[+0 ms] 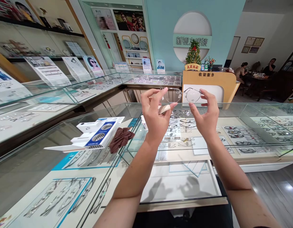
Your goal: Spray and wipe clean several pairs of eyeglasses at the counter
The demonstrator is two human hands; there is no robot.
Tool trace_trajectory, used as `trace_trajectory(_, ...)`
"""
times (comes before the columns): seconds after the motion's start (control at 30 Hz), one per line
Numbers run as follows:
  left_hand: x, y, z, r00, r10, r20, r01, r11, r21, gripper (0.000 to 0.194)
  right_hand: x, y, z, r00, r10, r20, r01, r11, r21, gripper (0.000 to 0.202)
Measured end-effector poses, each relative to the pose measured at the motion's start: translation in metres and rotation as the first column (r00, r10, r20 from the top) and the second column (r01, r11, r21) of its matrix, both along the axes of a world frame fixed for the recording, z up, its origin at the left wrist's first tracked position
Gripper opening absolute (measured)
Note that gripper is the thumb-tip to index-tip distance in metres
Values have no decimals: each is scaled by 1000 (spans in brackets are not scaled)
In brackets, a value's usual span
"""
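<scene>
Up in front of me, a pair of thin metal-rimmed eyeglasses [193,95] is held level between both hands above the glass counter. My left hand [156,117] has its raised fingers closed at the left end of the frame. A small pale object [164,109] lies between that hand's thumb and lower fingers; its kind is unclear. On the other side, my right hand [206,117] pinches the right end of the frame near the hinge, its thumb below the lens. Both clear lenses carry small printed marks.
A brown cloth [121,138] lies beside a blue-and-white box [102,134] on the glass counter. A small white bottle [144,122] stands behind my left wrist. Below my arms a white drawer [179,186] is pulled out. Display cases hold many eyeglasses. Two people sit far right.
</scene>
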State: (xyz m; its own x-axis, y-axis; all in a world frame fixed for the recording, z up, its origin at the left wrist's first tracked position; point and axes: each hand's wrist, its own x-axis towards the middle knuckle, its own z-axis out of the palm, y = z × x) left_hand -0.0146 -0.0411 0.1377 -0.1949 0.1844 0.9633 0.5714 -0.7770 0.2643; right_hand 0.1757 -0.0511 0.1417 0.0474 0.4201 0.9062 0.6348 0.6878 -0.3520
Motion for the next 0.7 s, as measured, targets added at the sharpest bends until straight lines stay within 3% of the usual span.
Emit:
trace_trajectory(0.3, -2, 3, -1, 1000, -4, 6, 4, 1000, 4, 48, -1, -3, 2, 999, 21, -32, -21, 1000, -11, 53)
trace_trajectory(0.43, -5, 10, -4, 998, -55, 18, 55, 998, -14, 50, -2, -8, 3, 991, 106, -82, -109, 993, -35, 53)
trace_trajectory(0.6, -15, 25, -9, 997, -75, 12, 75, 997, -35, 60, -4, -17, 9, 947, 257, -194, -268, 963, -31, 40)
trace_trajectory(0.7, -18, 29, -9, 995, -102, 22, 103, 994, -47, 66, -5, -22, 13, 935, 264, -238, -281, 959, -41, 38)
